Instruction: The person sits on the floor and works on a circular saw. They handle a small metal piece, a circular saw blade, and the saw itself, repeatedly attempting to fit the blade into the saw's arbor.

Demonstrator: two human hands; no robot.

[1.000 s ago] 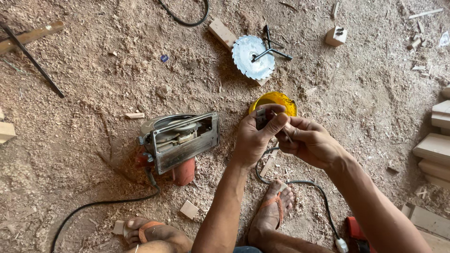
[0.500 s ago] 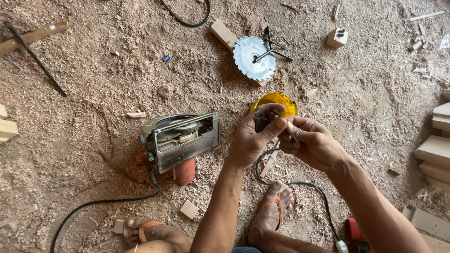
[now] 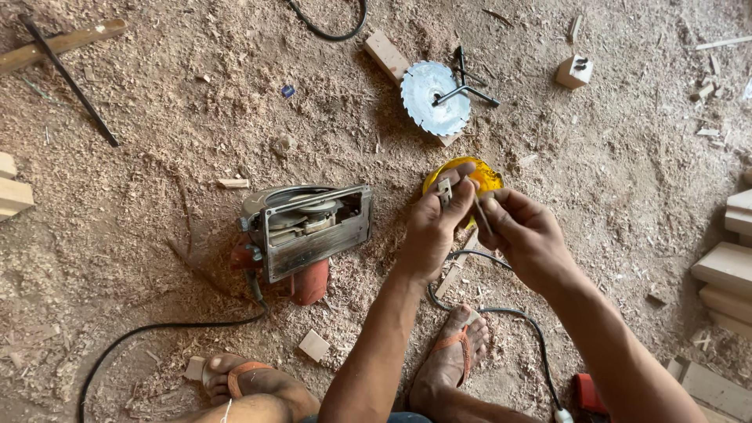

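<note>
My left hand [image 3: 433, 229] pinches a small grey metal part [image 3: 445, 190] between thumb and fingers. My right hand [image 3: 526, 233] holds a thin metal tool [image 3: 479, 213] whose tip meets that part. Both hands hover over a yellow round container [image 3: 487, 178] lying on the sawdust floor. A circular saw [image 3: 304, 231] with a red motor housing rests on its side just left of my left hand, its blade removed. The detached toothed saw blade [image 3: 433, 96] lies farther up with a black wrench [image 3: 468, 88] across it.
My feet in orange sandals [image 3: 458, 352] rest on the sawdust. A black power cord [image 3: 149, 333] runs from the saw; another cable [image 3: 509, 313] loops under my arms toward a red object [image 3: 589, 392]. Wood blocks [image 3: 732, 266] are stacked at right, with scraps and a stick [image 3: 63, 43] around.
My hands have shifted slightly over the yellow container, and the thin tool in my right hand now angles against the small part. The saw and blade have not moved.
</note>
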